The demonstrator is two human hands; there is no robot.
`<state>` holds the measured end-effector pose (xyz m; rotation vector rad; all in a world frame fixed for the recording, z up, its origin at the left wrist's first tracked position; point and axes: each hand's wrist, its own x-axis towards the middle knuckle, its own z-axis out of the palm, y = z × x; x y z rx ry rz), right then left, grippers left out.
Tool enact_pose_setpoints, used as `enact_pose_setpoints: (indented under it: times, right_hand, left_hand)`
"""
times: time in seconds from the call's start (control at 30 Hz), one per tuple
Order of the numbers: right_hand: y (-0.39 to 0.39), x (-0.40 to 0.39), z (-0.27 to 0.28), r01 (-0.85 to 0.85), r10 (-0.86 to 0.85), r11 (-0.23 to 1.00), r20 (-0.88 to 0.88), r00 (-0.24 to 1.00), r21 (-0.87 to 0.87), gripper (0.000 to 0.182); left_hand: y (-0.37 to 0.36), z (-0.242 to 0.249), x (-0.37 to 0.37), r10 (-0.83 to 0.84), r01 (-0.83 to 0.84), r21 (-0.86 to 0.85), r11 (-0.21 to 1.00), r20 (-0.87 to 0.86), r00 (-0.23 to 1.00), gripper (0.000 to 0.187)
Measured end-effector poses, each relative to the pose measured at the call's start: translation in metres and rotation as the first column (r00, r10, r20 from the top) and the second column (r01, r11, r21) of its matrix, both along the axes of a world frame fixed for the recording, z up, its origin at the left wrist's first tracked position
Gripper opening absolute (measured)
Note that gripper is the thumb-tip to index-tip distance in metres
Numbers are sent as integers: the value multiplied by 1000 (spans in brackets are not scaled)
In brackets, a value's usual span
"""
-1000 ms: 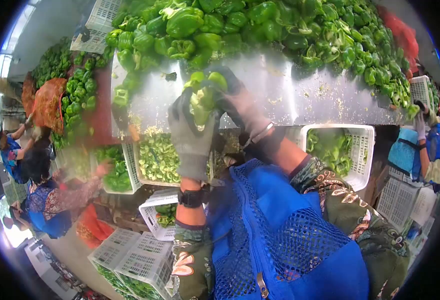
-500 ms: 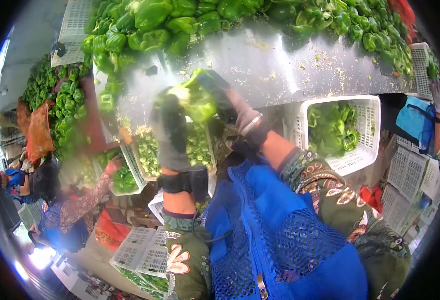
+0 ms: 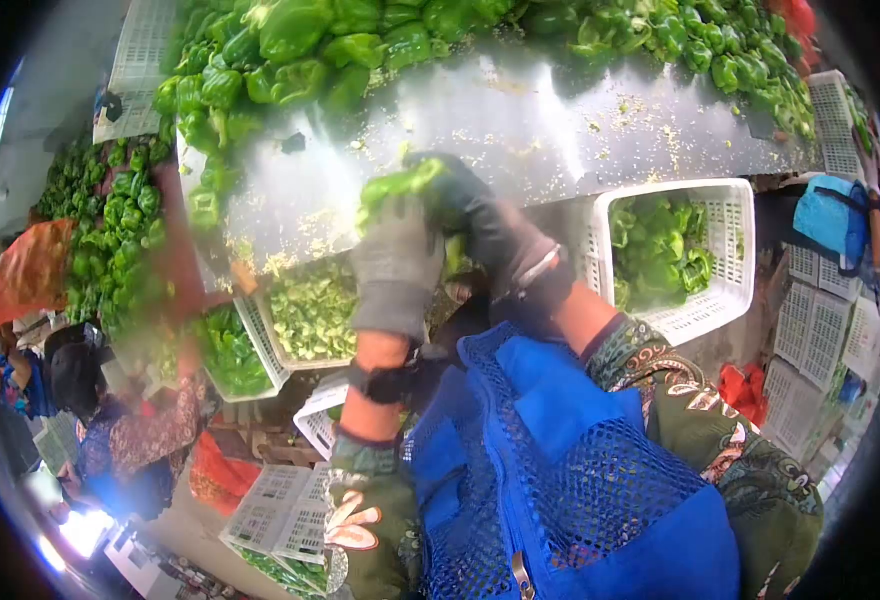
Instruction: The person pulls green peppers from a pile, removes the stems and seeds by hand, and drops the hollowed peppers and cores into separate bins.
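Note:
A green bell pepper (image 3: 397,188) is between my gloved hands at the front edge of the metal table, blurred by motion. My left hand (image 3: 397,262), in a grey glove, has its fingers closed round the near side of the pepper. My right hand (image 3: 485,225), in a dark glove, grips it from the right; its fingertips are partly hidden. Below my left hand stands a white crate of pale pepper pieces (image 3: 310,310). To the right of my right hand is a white crate (image 3: 735,255) with whole green peppers (image 3: 660,250) inside.
A large heap of green peppers (image 3: 360,50) covers the back of the metal table (image 3: 660,130), which is strewn with seeds and scraps. A co-worker (image 3: 130,430) sits at the left by another crate of peppers (image 3: 235,350). Stacked white crates (image 3: 810,330) stand at the right.
My hands have come closer together round the pepper. My left hand has shifted right and the pepper has turned, with its pale opened side no longer showing.

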<state>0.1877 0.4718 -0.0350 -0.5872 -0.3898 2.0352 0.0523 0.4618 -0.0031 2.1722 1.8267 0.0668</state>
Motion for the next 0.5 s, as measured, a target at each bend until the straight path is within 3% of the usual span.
enact_pose_setpoints:
  times: [0.03, 0.07, 0.1, 0.17, 0.2, 0.3, 0.33, 0.37, 0.4, 0.43, 0.47, 0.5]
  right_hand:
    - [-10, 3, -9, -9, 8, 1000, 68, 998, 17, 43]
    - [-20, 9, -25, -14, 9, 999, 145, 989, 32, 41]
    - [-30, 13, -41, -17, 7, 999, 212, 977, 41, 39]
    - [-45, 20, -64, -16, 0, 999, 301, 954, 48, 36]
    - [-50, 20, -73, -14, -7, 998, 325, 946, 60, 35]
    - [-54, 21, -72, 25, -31, 999, 243, 969, 26, 32]
    - [-48, 27, -72, 16, 6, 998, 326, 945, -64, 32]
    - [-42, 32, -73, 12, 51, 988, 396, 917, -156, 32]
    - [-40, 35, -106, 62, -11, 991, 386, 922, -121, 33]
    - [-38, 39, -126, 123, -81, 988, 375, 923, -89, 35]
    - [-32, 51, -121, 255, -167, 948, 384, 908, -191, 39]
    - [-25, 75, -110, 356, -249, 924, 485, 838, -141, 40]
  left_hand:
    - [1, -23, 7, -50, 51, 9, 999, -90, 995, 53]
    - [1, -35, 9, -62, 56, -122, 991, -50, 997, 56]
    - [-2, -34, 18, -52, 44, -219, 975, -28, 998, 35]
    - [-16, -40, 23, -126, 136, -187, 973, 65, 990, 36]
    - [-20, -46, 23, -187, 203, -180, 963, 101, 977, 46]
    - [-27, -88, 11, -46, 163, -188, 969, 509, 860, 29]
    - [-28, -99, 7, 222, -2, -375, 927, 544, 809, 18]
    - [-23, -83, 9, 406, -35, -449, 893, 769, 493, 19]
    - [-15, -58, 3, 638, -69, -640, 765, 740, 215, 20]
    - [-11, -71, -10, 574, -153, -575, 804, 817, -59, 20]
    - [-2, -39, -12, 620, -302, -585, 753, 784, 27, 19]
    - [-2, -74, -45, 562, -440, -465, 769, 819, 118, 22]
